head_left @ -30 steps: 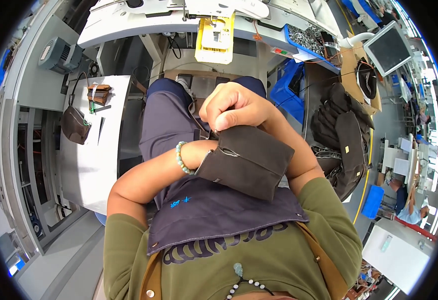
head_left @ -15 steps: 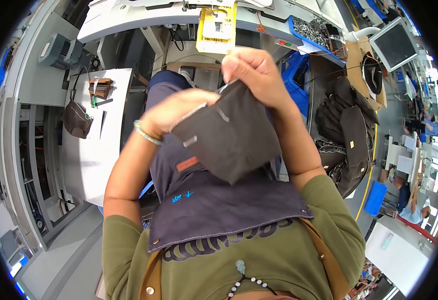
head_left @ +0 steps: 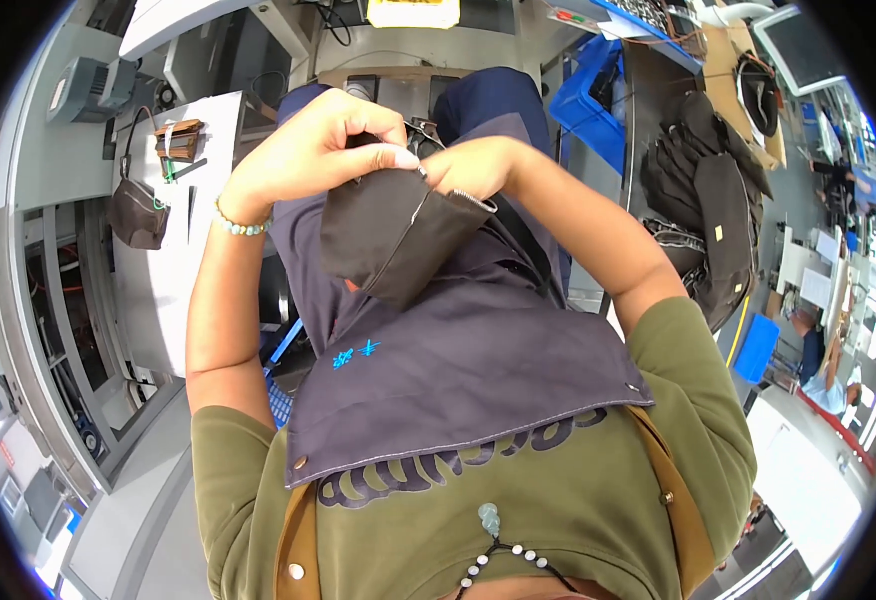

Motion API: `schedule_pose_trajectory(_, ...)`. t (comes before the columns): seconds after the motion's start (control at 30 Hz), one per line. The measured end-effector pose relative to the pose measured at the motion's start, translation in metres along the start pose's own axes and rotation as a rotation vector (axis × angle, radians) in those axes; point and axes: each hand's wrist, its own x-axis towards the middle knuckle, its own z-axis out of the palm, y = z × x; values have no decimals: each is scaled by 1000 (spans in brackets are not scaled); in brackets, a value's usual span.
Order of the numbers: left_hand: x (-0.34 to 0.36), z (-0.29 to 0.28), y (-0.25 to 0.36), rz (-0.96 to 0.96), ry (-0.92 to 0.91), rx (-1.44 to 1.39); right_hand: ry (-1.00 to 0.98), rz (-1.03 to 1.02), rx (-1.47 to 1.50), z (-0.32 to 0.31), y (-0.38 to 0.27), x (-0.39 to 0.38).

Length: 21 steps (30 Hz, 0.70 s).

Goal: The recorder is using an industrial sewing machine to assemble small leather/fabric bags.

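Brown cloth sits between my two hands: the pouch (head_left: 383, 240) is held over my lap, its zipped mouth uppermost, beyond the bib of my apron (head_left: 468, 360). My left hand (head_left: 316, 148) pinches the rim between thumb and fingers, a beaded bracelet (head_left: 241, 226) round that wrist. My right hand (head_left: 473, 168) is at the mouth, its fingertips hidden by the cloth, so I cannot tell how tightly they close. Off to my left, a white table (head_left: 148, 325) bears a small dark bag (head_left: 138, 220) and, farther off, a brown bundle (head_left: 179, 140). To my right lies a dark heap (head_left: 726, 215), near a blue bin (head_left: 598, 130). Straight ahead, a yellow tray (head_left: 413, 12) shows partly.
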Motion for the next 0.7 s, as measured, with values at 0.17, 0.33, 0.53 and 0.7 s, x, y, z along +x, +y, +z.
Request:
schedule_pose_trajectory(0.17,5,19,11,139,-53,116,128,607,-508,30,-1,18)
schedule_pose_trajectory(0.33,-7,8,28,82,0,80,-112,437,-643,13,-60,22)
schedule_pose_trajectory(0.53,8,34,31,212,66,132,64,121,-484,13,209,91)
schedule_pose_trajectory(0.7,8,25,27,96,75,112,20,353,-417,9,41,35)
